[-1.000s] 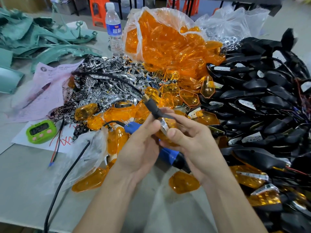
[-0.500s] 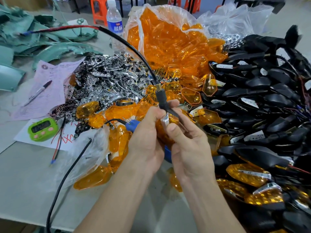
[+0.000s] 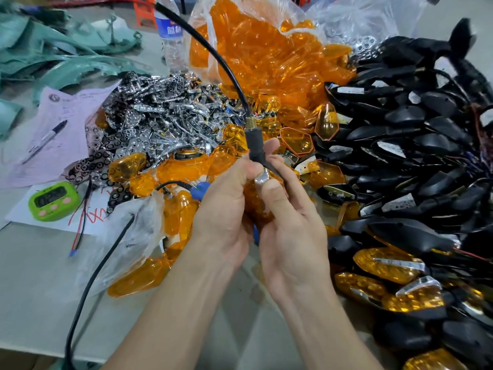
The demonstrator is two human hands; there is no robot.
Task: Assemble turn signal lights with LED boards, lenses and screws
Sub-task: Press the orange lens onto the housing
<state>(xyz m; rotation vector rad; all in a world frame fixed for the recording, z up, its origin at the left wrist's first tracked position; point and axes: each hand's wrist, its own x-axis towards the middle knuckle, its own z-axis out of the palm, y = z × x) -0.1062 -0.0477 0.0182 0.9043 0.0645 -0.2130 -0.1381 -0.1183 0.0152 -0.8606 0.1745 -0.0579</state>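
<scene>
Both hands meet at the centre around one turn signal light (image 3: 256, 206) with an orange lens and a chrome strip. My left hand (image 3: 226, 206) wraps its left side, thumb pressed at the top. My right hand (image 3: 290, 222) grips the right side, thumb on the chrome piece. The light's black stem (image 3: 254, 144) sticks up between the thumbs, and its black cable (image 3: 221, 68) arcs up to the top left. Most of the light's body is hidden by my fingers. A blue electric screwdriver (image 3: 201, 189) lies just behind my left hand.
A bag of orange lenses (image 3: 261, 54) stands at the back centre. Chrome reflector parts (image 3: 160, 113) are heaped to the left, black housings (image 3: 416, 134) piled on the right, finished lights (image 3: 386, 265) at lower right. A green timer (image 3: 53, 200), papers with a pen (image 3: 45, 141) and a water bottle (image 3: 170, 36) sit left.
The hands have risen and closed tighter around the light. Its stem has tipped upright and the cable now swings high toward the top left.
</scene>
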